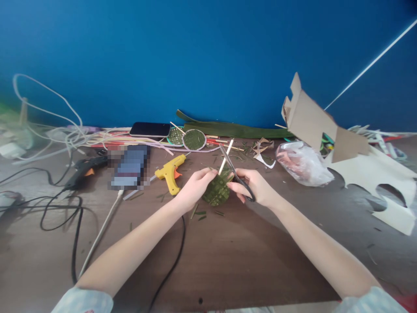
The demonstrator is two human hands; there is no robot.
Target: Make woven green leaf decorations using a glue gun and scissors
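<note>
My left hand (198, 184) pinches the left edge of a round woven leaf disc (216, 191), green and checkered. A pale stick (226, 156) rises from the disc's upper edge. In my right hand (252, 187) is a pair of scissors (233, 165) with dark handles, fingers through the loops. The blades point up and to the left, crossing close to the stick above the disc; whether they touch anything I cannot tell. Small green leaf clippings (202, 215) lie on the table just below the disc.
Left of my hands lie a yellow glue gun (171, 171), a phone (130, 167) on a white cable and a black glue gun (86, 169). Behind are two finished-looking round woven pieces (194, 140) and long leaves (234, 130). A plastic bag (302, 165) and cut cardboard (316, 115) stand right.
</note>
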